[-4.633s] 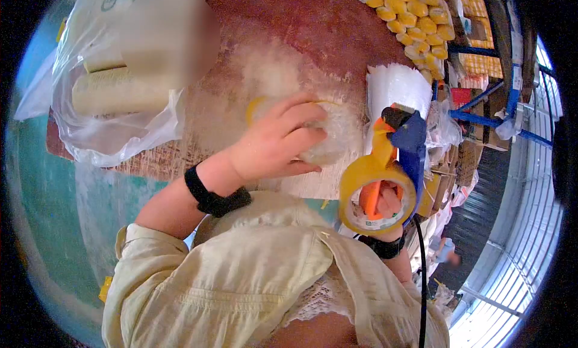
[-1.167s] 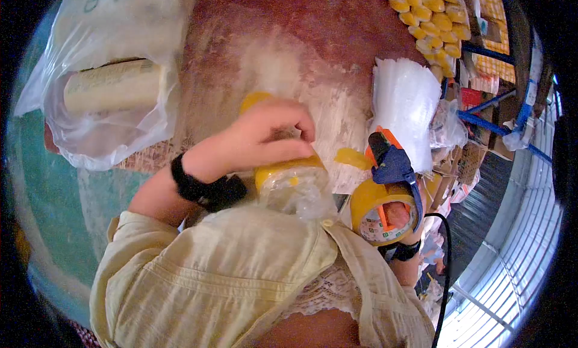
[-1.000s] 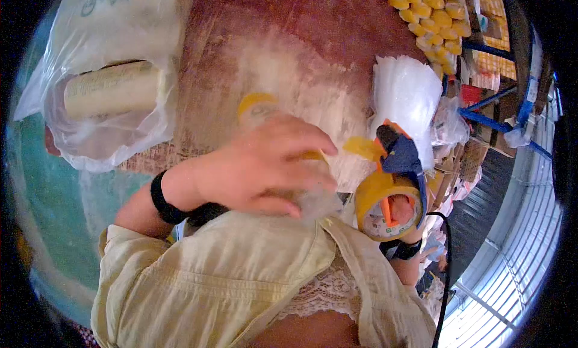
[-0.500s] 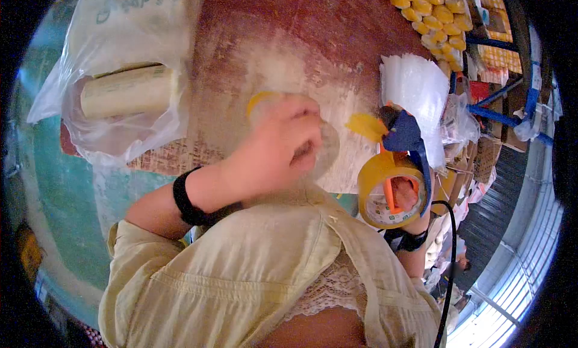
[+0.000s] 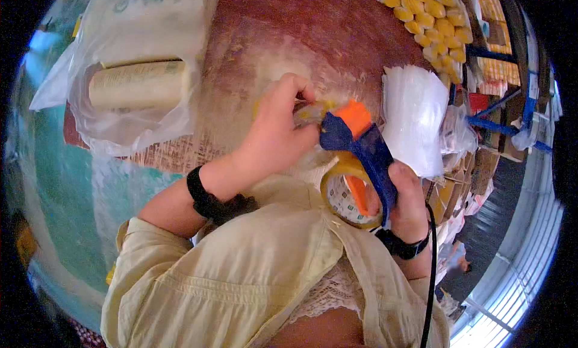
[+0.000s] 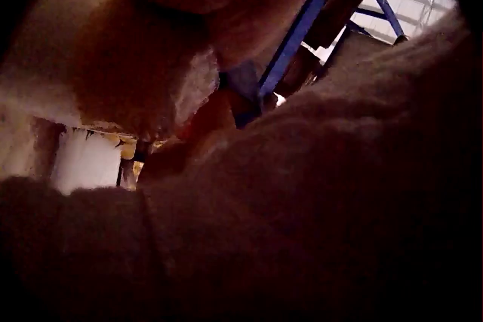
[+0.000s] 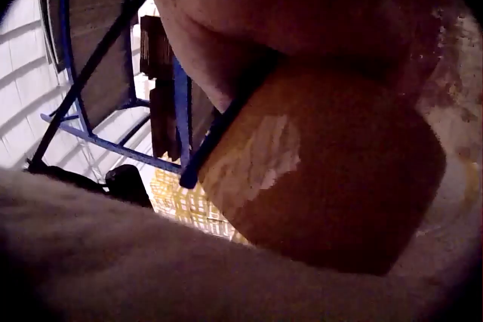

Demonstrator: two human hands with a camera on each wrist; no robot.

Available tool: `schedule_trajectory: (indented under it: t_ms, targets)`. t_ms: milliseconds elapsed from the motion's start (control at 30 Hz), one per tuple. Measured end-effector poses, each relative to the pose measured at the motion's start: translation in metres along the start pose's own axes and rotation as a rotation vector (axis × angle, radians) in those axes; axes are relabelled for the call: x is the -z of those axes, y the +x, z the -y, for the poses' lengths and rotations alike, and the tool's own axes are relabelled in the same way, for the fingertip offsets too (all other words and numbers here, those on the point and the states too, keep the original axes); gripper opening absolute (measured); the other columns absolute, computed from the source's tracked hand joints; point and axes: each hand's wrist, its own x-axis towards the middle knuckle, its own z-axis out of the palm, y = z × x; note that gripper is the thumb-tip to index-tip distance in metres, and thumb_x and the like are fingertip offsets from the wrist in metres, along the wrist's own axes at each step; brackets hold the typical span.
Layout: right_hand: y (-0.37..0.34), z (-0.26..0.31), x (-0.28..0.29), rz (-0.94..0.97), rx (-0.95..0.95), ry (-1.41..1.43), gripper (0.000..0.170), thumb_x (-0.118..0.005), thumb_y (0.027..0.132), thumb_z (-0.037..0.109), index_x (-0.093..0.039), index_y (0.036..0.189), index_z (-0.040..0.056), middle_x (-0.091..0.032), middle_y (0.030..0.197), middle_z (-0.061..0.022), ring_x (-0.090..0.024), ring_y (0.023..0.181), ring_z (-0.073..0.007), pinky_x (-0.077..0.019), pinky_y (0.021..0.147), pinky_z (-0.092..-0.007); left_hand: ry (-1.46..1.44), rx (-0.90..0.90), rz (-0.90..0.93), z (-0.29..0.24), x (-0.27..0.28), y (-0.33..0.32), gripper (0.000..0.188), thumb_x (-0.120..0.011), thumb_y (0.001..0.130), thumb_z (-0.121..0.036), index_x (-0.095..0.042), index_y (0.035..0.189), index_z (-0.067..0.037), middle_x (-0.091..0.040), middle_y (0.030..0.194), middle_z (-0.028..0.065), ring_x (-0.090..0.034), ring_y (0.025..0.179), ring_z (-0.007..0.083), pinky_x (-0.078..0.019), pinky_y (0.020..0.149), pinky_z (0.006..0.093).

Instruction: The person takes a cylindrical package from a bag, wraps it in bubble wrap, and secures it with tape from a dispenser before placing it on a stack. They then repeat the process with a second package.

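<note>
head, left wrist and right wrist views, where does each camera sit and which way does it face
Head: worn on the head, facing forward and down at the blue-and-orange plastic tape dispenser; shows the left hand, right hand and cream cloth shirt.
Left wrist: on that wrist, facing past the left hand at top toward a blue metal rack; dark.
Right wrist: on that wrist, facing a broad yellow tape roll, brownish here; right hand at top.
Shared: that rack, in both wrist views.

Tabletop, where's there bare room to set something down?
The widest bare patch is the red tabletop beyond the left hand, between the plastic bag and the yellow packs. A narrower strip separates bag from left hand. It's crowded around the tape dispenser and right hand, with white sheets alongside.
</note>
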Motion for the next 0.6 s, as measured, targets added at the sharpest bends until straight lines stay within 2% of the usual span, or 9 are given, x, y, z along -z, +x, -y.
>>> schedule_trajectory:
  t_ms: [33,133,233,333,367,433,500,533,600]
  targets:
    - [-0.002,0.000,0.007,0.076,-0.045,-0.008,0.038,-0.051,0.086,0.026,-0.050,0.109,-0.0055,-0.062,0.092,-0.0095,-0.062,0.073,-0.0150,-0.0508,0.062,-0.0237,-0.021,-0.003,-0.013,0.001,0.001,0.001,0.039,-0.053,0.063,0.009,-0.041,0.098,-0.005,-0.044,0.096,0.0065,-0.045,0.096,0.0168,-0.0370,0.090,0.0292]
    - [-0.003,-0.002,0.009,0.145,-0.060,0.050,0.040,-0.051,0.086,0.026,-0.049,0.111,-0.0057,-0.062,0.093,-0.0092,-0.062,0.074,-0.0147,-0.0506,0.063,-0.0236,-0.140,-0.058,0.007,0.004,0.002,0.004,0.040,-0.052,0.064,0.009,-0.042,0.100,-0.005,-0.045,0.099,0.0062,-0.045,0.099,0.0175,-0.0362,0.091,0.0295]
    - [-0.004,-0.013,-0.004,0.009,0.012,-0.025,0.040,-0.051,0.086,0.025,-0.049,0.112,-0.0051,-0.061,0.093,-0.0088,-0.061,0.073,-0.0145,-0.0510,0.062,-0.0244,-0.134,-0.070,0.120,0.009,0.007,0.008,0.042,-0.051,0.065,0.009,-0.044,0.104,-0.006,-0.047,0.104,0.0073,-0.045,0.105,0.0186,-0.0347,0.093,0.0291]
    - [-0.001,-0.015,-0.001,0.076,-0.034,0.027,0.040,-0.052,0.085,0.024,-0.049,0.112,-0.0048,-0.061,0.093,-0.0087,-0.061,0.073,-0.0153,-0.0512,0.062,-0.0257,-0.108,-0.135,0.182,0.015,0.014,0.010,0.043,-0.056,0.070,0.003,-0.046,0.110,-0.008,-0.047,0.112,0.0109,-0.043,0.110,0.0240,-0.0320,0.096,0.0328]
    - [0.002,-0.016,0.003,0.148,-0.033,0.070,0.040,-0.053,0.084,0.024,-0.049,0.112,-0.0050,-0.061,0.094,-0.0088,-0.061,0.074,-0.0156,-0.0513,0.062,-0.0264,-0.101,-0.258,0.188,0.019,0.018,0.011,0.045,-0.059,0.071,-0.003,-0.045,0.114,-0.009,-0.045,0.116,0.0122,-0.042,0.112,0.0265,-0.0311,0.097,0.0346]
    - [0.001,-0.018,-0.006,0.008,0.030,-0.074,0.046,-0.050,0.084,0.039,-0.051,0.103,-0.0036,-0.057,0.069,-0.0061,-0.054,0.054,-0.0142,-0.0435,0.049,-0.0234,-0.086,-0.501,0.203,0.027,0.024,0.013,0.052,-0.064,0.073,-0.015,-0.043,0.120,-0.011,-0.043,0.123,0.0147,-0.039,0.117,0.0315,-0.0292,0.099,0.0382]
    - [0.002,-0.023,-0.019,-0.166,0.081,-0.107,0.050,-0.047,0.084,0.046,-0.053,0.096,-0.0023,-0.053,0.055,-0.0042,-0.049,0.044,-0.0133,-0.0379,0.042,-0.0221,-0.092,-0.590,0.240,0.025,0.024,0.010,0.062,-0.065,0.073,-0.027,-0.038,0.126,-0.010,-0.039,0.129,0.0163,-0.037,0.119,0.0351,-0.0282,0.099,0.0414]
    - [0.004,-0.026,-0.026,-0.266,0.100,-0.067,0.050,-0.046,0.084,0.047,-0.053,0.093,-0.0018,-0.052,0.053,-0.0038,-0.047,0.043,-0.0131,-0.0362,0.041,-0.0223,-0.096,-0.633,0.260,0.025,0.024,0.010,0.067,-0.066,0.073,-0.033,-0.036,0.128,-0.010,-0.037,0.131,0.0171,-0.036,0.121,0.0369,-0.0277,0.100,0.0430]
    - [0.004,-0.025,-0.022,-0.267,0.063,-0.042,0.049,-0.042,0.086,0.047,-0.054,0.089,-0.0007,-0.049,0.050,-0.0030,-0.045,0.041,-0.0130,-0.0330,0.040,-0.0230,-0.078,-0.660,0.292,0.027,0.024,0.014,0.076,-0.069,0.067,-0.024,-0.031,0.131,-0.008,-0.038,0.131,0.0163,-0.040,0.117,0.0350,-0.0320,0.097,0.0416]
